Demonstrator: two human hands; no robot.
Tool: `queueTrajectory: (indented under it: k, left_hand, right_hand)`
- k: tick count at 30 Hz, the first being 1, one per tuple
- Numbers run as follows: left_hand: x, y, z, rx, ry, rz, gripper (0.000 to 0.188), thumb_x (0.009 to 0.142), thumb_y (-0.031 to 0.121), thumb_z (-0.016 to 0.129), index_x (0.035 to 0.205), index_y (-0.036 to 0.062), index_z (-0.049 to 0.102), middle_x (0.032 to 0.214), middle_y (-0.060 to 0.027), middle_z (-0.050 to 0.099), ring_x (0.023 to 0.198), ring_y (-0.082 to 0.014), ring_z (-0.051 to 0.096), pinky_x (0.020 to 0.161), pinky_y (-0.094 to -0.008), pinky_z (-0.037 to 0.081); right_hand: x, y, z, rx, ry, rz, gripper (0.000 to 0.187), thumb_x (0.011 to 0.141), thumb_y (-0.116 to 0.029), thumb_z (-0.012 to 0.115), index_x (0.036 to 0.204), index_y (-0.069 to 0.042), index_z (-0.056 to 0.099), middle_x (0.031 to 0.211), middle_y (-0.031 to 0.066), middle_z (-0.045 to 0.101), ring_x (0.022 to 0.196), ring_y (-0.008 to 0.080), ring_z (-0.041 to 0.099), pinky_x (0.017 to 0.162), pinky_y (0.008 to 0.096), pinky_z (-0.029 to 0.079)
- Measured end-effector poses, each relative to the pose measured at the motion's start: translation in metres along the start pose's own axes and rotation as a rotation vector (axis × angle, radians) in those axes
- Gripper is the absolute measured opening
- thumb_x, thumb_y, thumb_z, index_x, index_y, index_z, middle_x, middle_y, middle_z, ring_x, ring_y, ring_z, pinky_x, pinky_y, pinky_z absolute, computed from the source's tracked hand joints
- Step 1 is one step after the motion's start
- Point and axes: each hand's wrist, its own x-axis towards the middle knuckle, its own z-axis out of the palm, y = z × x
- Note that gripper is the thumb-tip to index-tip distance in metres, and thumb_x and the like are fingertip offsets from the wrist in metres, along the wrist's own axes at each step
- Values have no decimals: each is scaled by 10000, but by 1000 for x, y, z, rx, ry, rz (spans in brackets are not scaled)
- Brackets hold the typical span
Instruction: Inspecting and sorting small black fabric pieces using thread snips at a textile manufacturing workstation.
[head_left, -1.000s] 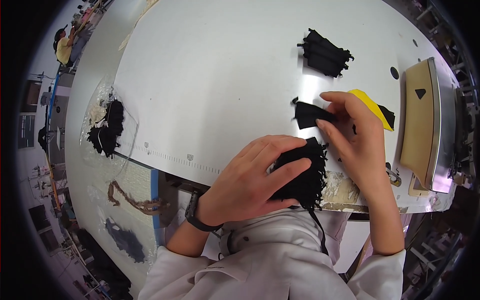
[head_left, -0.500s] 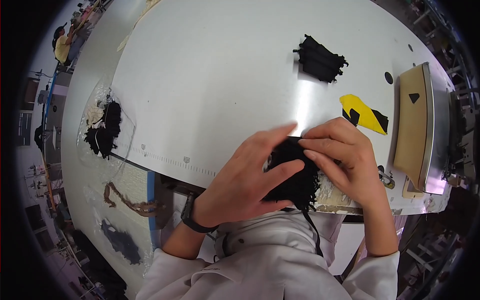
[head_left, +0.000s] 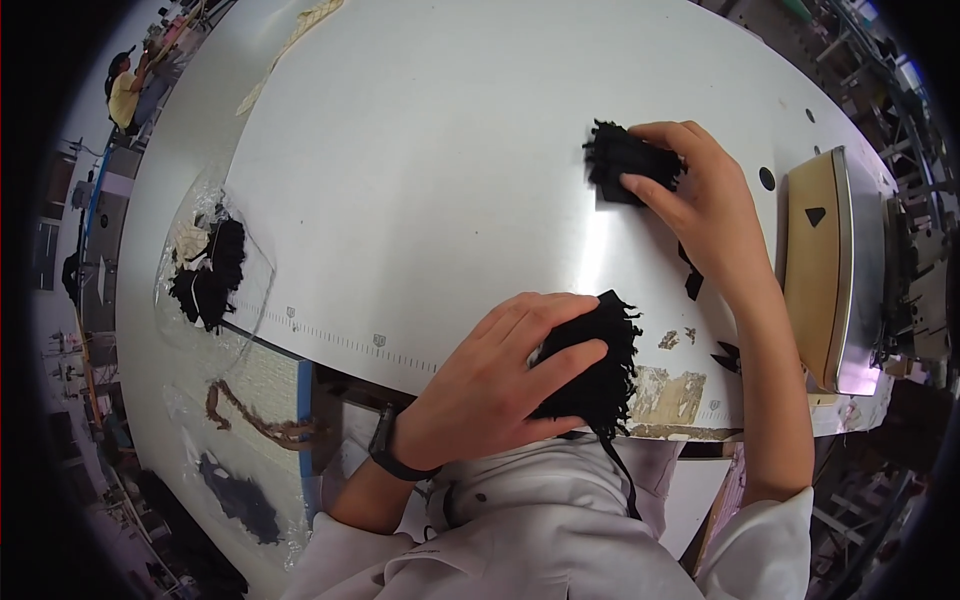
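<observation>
Two stacks of soft black cloth, ragged with frayed threads along the sides, lie on the white worktop (head_left: 400, 180). The near stack (head_left: 612, 378) sits right at the front edge, the left hand (head_left: 500, 375) flat over it, fingers spread. The far stack (head_left: 612, 168) has the right hand (head_left: 700, 195) on it, thumb and fingers apart; I can't tell whether they pinch a piece. Broad white surface stretches leftward, toward one clear bag (head_left: 262, 262) holding black cloth.

Bare left hand (head_left: 515, 365), near: palm down, fingers spread rightward | bare right hand (head_left: 700, 190), far right: thumb and fingers curved, gripping | right forearm (head_left: 775, 395) reaching farther than left (head_left: 380, 497)
</observation>
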Motion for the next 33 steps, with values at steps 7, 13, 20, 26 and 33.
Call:
queueTrajectory:
  k: [7, 13, 20, 26, 33]
  left_hand:
    - [-2, -2, -2, 2, 1, 0, 623, 651, 215, 842, 1211, 98, 594, 1349, -161, 512, 1188, -368, 539, 982, -476, 450]
    - [-3, -2, -1, 0, 7, 7, 624, 644, 212, 845, 1206, 97, 598, 1348, -156, 512, 1193, -364, 537, 982, -472, 454]
    - [-3, -2, 0, 6, -3, 21, 633, 641, 223, 845, 1213, 102, 602, 1354, -154, 509, 1198, -357, 535, 979, -463, 459]
    - [-12, -2, 1, 75, -9, 26, 596, 678, 283, 823, 1216, 131, 615, 1356, -146, 508, 1188, -351, 538, 976, -469, 458]
    - [-5, -4, -1, 46, -20, 43, 561, 705, 298, 805, 1203, 120, 619, 1324, -147, 543, 1159, -348, 565, 940, -447, 472]
  right_hand:
    - [-23, -26, 1, 99, -57, -18, 426, 768, -13, 731, 1168, -46, 590, 1040, 118, 586, 912, 288, 625, 755, 362, 516]
    - [-38, -30, 5, 286, -122, 59, 434, 765, -6, 729, 1178, -12, 593, 1040, 116, 627, 955, 255, 636, 806, 343, 520]
    - [-31, -33, 8, 519, 30, 97, 304, 753, -25, 719, 1032, -3, 600, 944, 74, 648, 894, 185, 607, 868, 290, 464]
    - [-54, -57, -7, 531, -262, 150, 376, 725, -20, 771, 1048, -2, 580, 1011, 25, 594, 949, 113, 580, 863, 270, 457]
    - [-48, -27, 6, 347, -70, 80, 271, 768, -7, 726, 979, -13, 556, 838, 106, 627, 787, 228, 621, 736, 312, 493]
